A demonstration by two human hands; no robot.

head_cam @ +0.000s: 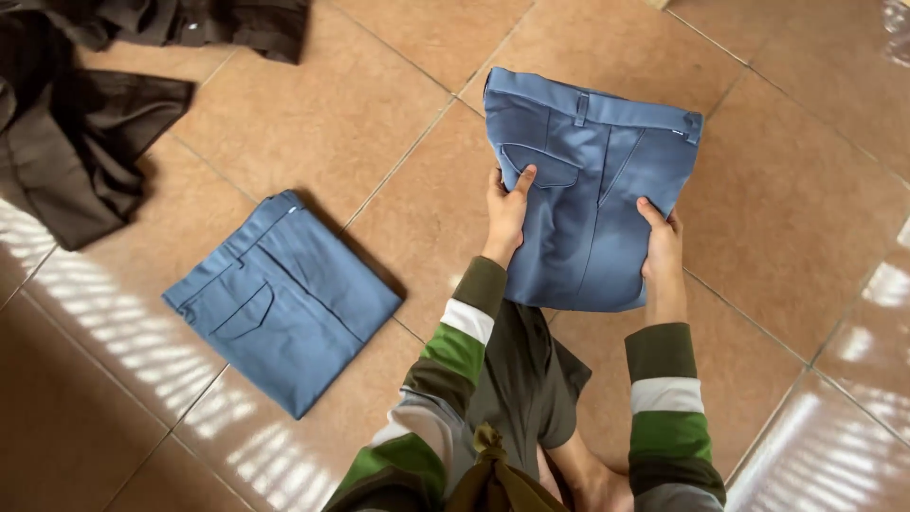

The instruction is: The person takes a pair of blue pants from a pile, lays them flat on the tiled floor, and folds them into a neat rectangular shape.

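We grip the folded blue cotton trousers (588,190) at twelve o'clock, left hand (507,210) and right hand (662,248) each closed on a side edge, keeping the fold square above the tan tiled floor (360,114).

The folded trousers (583,190) are a plain steel blue with matching stitching, belt loops and pocket flap, and the second folded pair (284,299) is the same solid blue, a shade darker where shadow falls along its edge. The dark garments (85,123) are a plain brownish black, while the floor (332,114) is glossy terracotta-orange tile crossed by thin grey grout lines and pale striped patches of light. The sleeves (664,398) are banded in olive brown, white, bright green and grey.
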